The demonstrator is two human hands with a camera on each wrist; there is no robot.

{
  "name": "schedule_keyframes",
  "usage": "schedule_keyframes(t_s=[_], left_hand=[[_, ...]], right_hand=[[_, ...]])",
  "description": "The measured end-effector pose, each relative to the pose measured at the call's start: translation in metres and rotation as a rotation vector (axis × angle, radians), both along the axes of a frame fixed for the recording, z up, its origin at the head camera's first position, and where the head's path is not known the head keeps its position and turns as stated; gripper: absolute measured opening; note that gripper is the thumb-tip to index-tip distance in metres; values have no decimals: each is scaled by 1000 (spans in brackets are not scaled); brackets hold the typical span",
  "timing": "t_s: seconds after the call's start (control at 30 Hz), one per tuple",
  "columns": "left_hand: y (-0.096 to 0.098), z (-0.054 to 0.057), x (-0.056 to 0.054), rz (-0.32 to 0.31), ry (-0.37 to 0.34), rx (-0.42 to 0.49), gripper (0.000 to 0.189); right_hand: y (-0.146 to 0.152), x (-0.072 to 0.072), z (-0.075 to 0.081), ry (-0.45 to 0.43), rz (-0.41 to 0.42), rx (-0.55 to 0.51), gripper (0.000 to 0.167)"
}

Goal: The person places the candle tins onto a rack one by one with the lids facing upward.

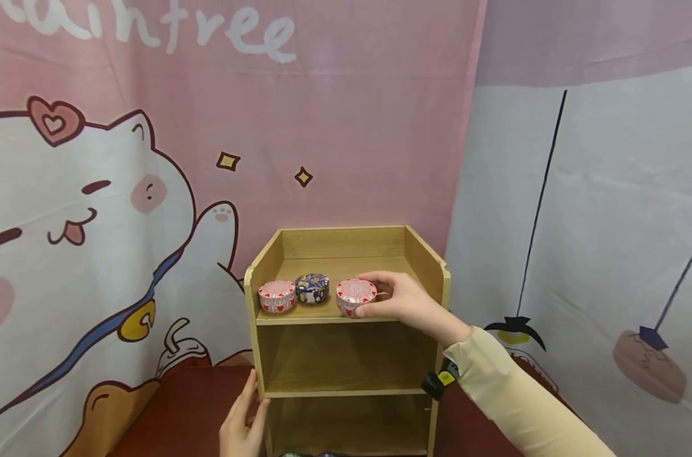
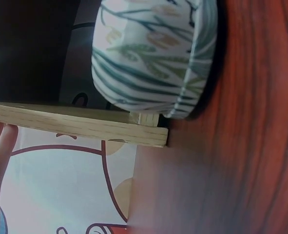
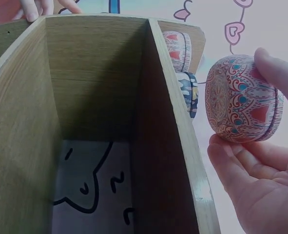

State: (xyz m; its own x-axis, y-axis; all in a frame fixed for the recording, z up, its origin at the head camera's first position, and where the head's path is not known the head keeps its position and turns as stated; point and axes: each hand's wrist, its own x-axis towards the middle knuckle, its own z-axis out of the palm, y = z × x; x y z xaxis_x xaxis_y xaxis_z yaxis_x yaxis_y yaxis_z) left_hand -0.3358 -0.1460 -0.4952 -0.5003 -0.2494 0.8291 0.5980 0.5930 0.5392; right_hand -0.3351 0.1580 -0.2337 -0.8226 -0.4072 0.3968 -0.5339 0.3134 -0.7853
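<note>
Pinching a tin [image 1: 354,296], right hand [image 1: 405,301]! Left hand [image 1: 243,419], unclenched, touches shelf [image 1: 343,243]; backdrop [image 1: 380,127] reads "intree"; only left wrist view shows leaf print [image 2: 148,58].

Rnd. red-ptn. tin [image 1: 355,297] (lid on), R fingers [image 3: 231,170], nr. top shelf [image 1: 352,266]

Leaf-patterned tin [image 2: 148,58], wooden shelf [image 2: 80,123], reddish tabletop [image 2: 236,165]

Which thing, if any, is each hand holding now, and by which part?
The right hand holds a red-patterned round tin by its curved side, between thumb and fingers. The left hand touches the side of the wooden shelf.
</note>
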Motion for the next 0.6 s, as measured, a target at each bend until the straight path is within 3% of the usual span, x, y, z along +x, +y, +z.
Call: schedule_keyframes(t_s=[0.3,0.6], left_hand=[[-2,-1,-3,-20,41,-10,78],[1,-2,-2,-14,26,10,78]], right_hand=[[0,-4,1,16,-43,13,62],[-1,-6,2,16,-64,14,61]])
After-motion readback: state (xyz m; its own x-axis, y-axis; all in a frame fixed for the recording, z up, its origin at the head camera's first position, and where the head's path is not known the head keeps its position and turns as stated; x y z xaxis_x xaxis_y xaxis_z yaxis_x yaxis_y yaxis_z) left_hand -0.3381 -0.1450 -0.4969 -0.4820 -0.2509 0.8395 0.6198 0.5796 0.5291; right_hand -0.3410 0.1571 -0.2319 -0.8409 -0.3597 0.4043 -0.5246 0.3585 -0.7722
